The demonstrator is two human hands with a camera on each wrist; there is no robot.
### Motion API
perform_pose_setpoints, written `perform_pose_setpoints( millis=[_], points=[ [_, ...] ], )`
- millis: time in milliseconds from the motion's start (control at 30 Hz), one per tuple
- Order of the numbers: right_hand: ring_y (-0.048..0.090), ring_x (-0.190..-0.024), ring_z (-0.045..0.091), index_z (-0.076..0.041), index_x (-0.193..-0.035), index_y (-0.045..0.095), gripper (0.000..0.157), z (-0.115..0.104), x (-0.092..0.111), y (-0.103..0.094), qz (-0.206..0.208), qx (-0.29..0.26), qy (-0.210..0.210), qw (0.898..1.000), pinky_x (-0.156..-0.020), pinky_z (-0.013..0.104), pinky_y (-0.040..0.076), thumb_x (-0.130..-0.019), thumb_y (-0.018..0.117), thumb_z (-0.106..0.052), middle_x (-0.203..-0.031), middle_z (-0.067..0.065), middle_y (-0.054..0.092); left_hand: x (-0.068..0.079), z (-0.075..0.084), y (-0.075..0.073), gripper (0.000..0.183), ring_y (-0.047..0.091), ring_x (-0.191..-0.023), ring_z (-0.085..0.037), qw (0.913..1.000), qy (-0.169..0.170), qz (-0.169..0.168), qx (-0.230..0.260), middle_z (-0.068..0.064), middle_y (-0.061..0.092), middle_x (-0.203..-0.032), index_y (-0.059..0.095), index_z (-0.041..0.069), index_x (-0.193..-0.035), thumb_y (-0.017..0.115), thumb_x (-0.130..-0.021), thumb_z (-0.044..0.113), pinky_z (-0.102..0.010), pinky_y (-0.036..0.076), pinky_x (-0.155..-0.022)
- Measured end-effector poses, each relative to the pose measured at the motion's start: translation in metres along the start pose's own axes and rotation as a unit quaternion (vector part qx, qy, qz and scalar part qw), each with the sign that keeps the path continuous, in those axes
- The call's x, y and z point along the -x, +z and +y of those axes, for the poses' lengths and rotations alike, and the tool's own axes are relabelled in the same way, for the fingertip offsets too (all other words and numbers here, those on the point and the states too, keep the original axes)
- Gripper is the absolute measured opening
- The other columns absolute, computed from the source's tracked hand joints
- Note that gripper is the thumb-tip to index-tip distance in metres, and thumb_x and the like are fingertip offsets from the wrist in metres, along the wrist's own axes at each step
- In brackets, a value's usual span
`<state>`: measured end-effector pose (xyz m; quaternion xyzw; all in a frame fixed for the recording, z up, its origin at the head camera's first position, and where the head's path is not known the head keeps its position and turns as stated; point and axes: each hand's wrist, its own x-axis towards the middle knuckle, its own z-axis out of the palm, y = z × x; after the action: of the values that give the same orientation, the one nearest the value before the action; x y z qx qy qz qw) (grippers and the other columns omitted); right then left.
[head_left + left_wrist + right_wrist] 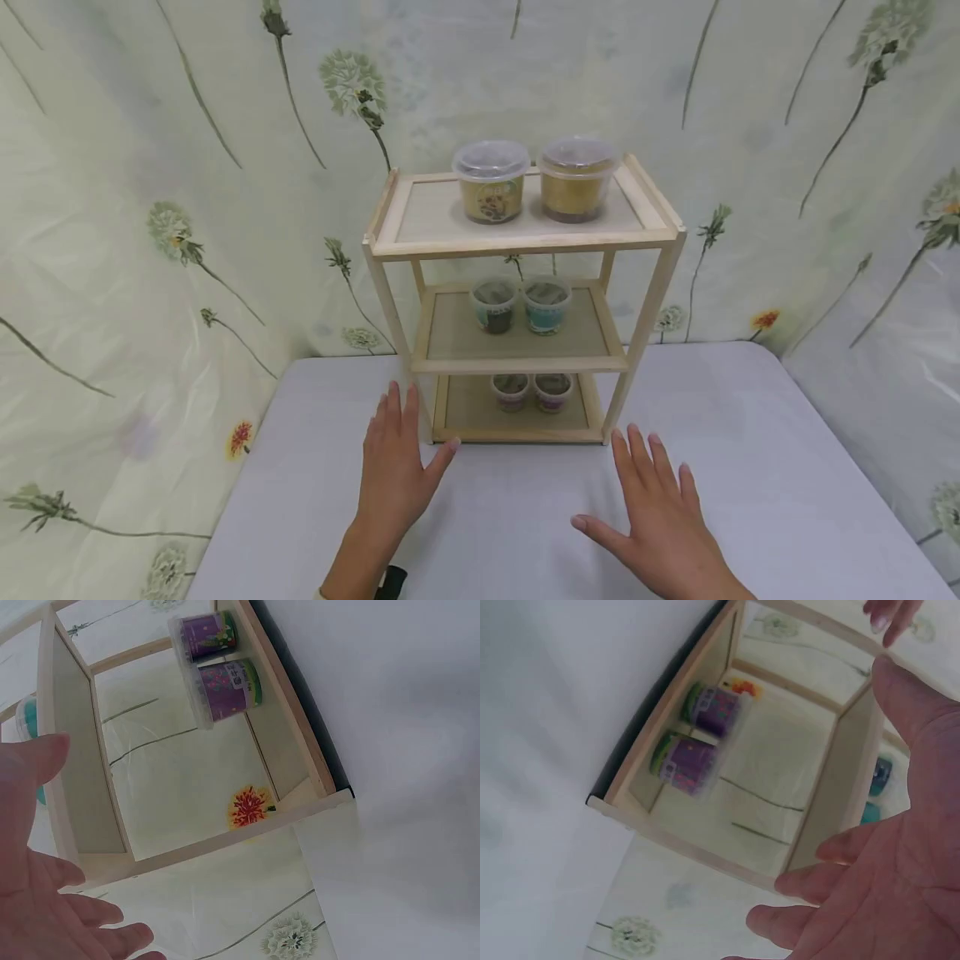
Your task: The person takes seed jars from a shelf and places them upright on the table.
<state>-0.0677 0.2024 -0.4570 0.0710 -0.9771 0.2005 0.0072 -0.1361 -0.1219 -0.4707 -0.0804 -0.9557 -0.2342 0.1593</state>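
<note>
Left hand (393,487), fingers straight and thumb spread wide, holds nothing; its fingertips are beside the front left post (386,300) of the wooden rack (517,248), though whether they touch it I cannot tell. Right hand (656,521), likewise spread and empty, is near the rack's front right corner. The rack stands upright beyond and between both hands, midway along the far edge of the pale table (750,467). On its top shelf (427,217), two lidded yellow tubs (573,196) sit nearer the right edge; two teal tubs (547,315) share the middle shelf (446,333) and two purple tubs (552,402) the bottom shelf (465,400), all apart from the fingers.
</note>
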Motion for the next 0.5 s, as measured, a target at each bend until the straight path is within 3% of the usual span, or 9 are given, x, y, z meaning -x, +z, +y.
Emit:
perform_pose_setpoints(
  millis=[333, 500],
  points=[
    [0.010, -0.156, 0.048, -0.004, -0.168, 0.010, 0.123, 0.002, 0.001, -0.007, 0.021, -0.007, -0.013, 1.000, -0.116, 0.078, 0.011, -0.086, 0.065, -0.078, -0.172, 0.023, 0.013, -0.009, -0.002, -0.003, 0.092, 0.038, -0.147, -0.046, 0.9957, 0.015, 0.068, 0.061, -0.023, 0.029, -0.167, 0.030, 0.001, -0.162, 0.081, -0.093, 0.035, -0.064, 0.036, -0.115],
    [0.007, -0.157, 0.047, -0.002, -0.167, 0.010, 0.124, 0.002, 0.003, -0.011, 0.010, -0.023, -0.001, 1.000, -0.119, 0.074, 0.004, -0.086, 0.065, -0.079, -0.173, 0.023, 0.010, -0.015, -0.001, -0.007, 0.088, 0.048, -0.140, -0.043, 0.9900, 0.017, 0.099, 0.099, -0.022, 0.041, -0.160, 0.030, 0.001, -0.161, 0.080, -0.094, 0.029, -0.061, 0.043, -0.112]
  ],
)
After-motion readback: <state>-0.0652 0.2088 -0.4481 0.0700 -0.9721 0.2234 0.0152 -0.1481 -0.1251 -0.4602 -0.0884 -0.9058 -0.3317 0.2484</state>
